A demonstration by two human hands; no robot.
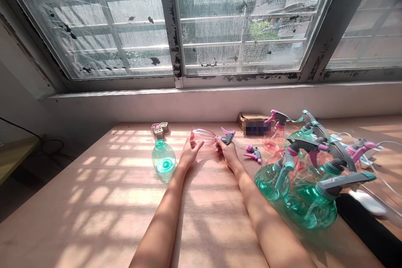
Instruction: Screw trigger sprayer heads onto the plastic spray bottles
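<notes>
No text, label, brand, number or sign can be read here. By the far edge of the table (125,201), beneath the window, a brown box (256,124) has a blocky, pixelated patch over most of its front, so any print under it cannot be made out. Along that same edge, nearer the table's far left corner, three small blocks (159,130) show marks on their faces, too small to tell whether they are letters, figures or mere openings.
</notes>
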